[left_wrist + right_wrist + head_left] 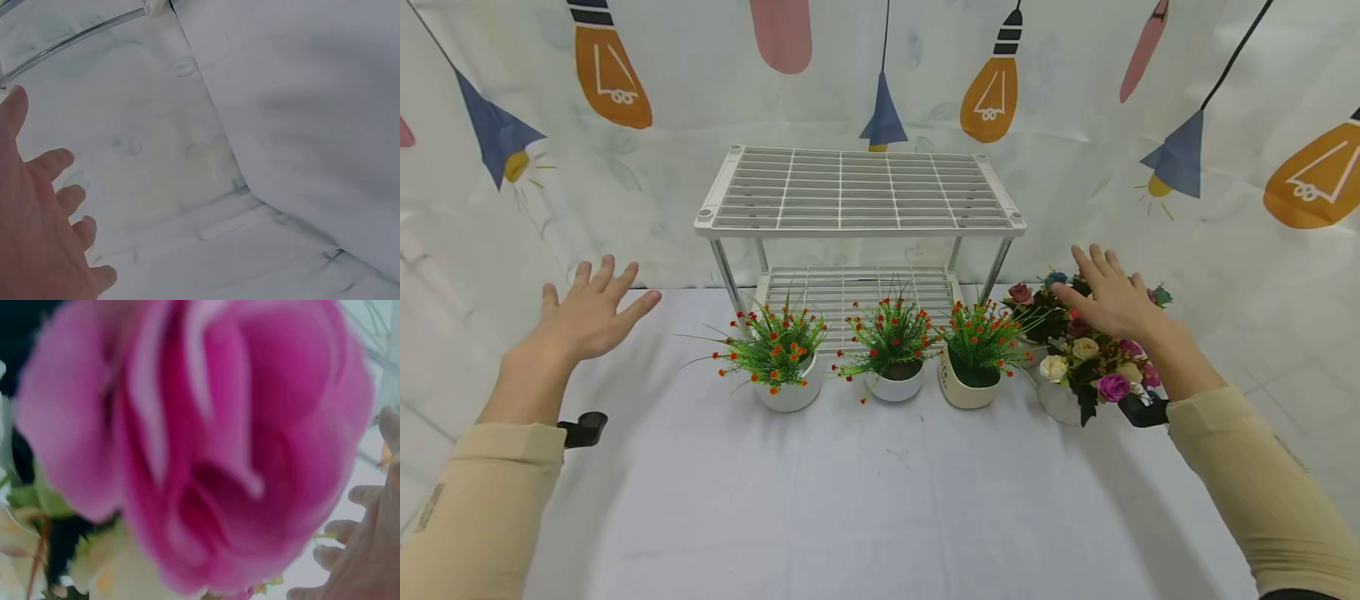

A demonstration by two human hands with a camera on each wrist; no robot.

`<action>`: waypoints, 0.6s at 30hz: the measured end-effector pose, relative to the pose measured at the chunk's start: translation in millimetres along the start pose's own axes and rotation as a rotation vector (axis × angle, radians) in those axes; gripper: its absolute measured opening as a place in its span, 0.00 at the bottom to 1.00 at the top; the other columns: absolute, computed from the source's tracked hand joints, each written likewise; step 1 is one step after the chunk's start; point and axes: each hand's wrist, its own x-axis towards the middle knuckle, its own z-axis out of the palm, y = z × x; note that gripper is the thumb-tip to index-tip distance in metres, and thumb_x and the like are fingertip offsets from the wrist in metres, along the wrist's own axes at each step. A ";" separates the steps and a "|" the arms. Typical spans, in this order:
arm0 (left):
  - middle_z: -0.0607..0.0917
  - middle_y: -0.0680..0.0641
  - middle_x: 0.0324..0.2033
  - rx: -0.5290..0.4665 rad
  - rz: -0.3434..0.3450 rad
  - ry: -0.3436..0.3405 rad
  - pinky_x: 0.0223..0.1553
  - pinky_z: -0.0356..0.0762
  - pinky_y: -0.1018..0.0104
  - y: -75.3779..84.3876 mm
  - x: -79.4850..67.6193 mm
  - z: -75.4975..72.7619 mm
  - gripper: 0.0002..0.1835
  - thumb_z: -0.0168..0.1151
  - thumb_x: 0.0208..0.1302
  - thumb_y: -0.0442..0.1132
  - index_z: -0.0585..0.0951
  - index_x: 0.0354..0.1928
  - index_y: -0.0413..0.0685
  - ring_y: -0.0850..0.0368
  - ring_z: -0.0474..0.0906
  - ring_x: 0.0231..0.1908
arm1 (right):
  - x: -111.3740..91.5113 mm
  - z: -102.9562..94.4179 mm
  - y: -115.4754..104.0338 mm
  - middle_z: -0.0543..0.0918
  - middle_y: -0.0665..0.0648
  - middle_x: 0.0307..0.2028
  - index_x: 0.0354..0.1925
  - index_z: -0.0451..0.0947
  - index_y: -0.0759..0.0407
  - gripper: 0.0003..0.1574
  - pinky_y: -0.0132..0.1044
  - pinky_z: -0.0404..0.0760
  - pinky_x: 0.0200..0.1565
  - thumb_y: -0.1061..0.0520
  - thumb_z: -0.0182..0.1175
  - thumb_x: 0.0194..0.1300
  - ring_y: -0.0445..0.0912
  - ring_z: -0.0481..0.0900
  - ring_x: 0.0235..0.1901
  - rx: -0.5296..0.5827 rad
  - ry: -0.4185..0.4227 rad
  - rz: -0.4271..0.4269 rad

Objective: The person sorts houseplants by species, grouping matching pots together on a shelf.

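Observation:
My left hand [587, 312] is held out over the left side of the table, fingers spread, holding nothing. In the left wrist view the same hand [50, 206] shows its separated fingers against the pale backdrop. On the right, my right hand [1108, 296] reaches above potted artificial roses [1086, 367], its fingers spread and nothing gripped. A magenta rose [250, 425] fills most of the right wrist view, with the right hand [369, 531] at its edge. Between the hands stand a left pot [790, 392], a middle pot [895, 386] and a right pot [966, 387] of grassy, orange-red flowers.
A white two-tier wire rack [857, 233] on metal posts stands behind the grassy pots. Another rose pot [1032, 350] is partly hidden behind the front one. The white tablecloth [865, 500] reaches toward me; a printed curtain [700, 92] hangs behind.

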 end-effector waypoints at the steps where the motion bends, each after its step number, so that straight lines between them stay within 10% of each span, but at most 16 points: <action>1: 0.31 0.27 0.76 -0.003 0.003 0.002 0.62 0.18 0.20 0.9 -0.5 -0.1 0.48 0.29 0.77 0.71 0.40 0.81 0.40 0.25 0.20 0.73 | -1.3 0.2 -1.4 0.24 0.67 0.78 0.82 0.26 0.54 0.55 0.78 0.28 0.65 0.26 0.36 0.78 0.67 0.21 0.76 0.011 0.011 -0.008; 18: 0.54 0.25 0.74 -0.204 0.143 0.197 0.62 0.48 0.20 57.0 -7.7 0.3 0.39 0.40 0.81 0.61 0.59 0.78 0.37 0.19 0.50 0.70 | -47.1 40.7 -56.6 0.68 0.69 0.69 0.69 0.69 0.67 0.33 0.70 0.64 0.64 0.52 0.62 0.74 0.67 0.64 0.69 0.266 0.586 -0.253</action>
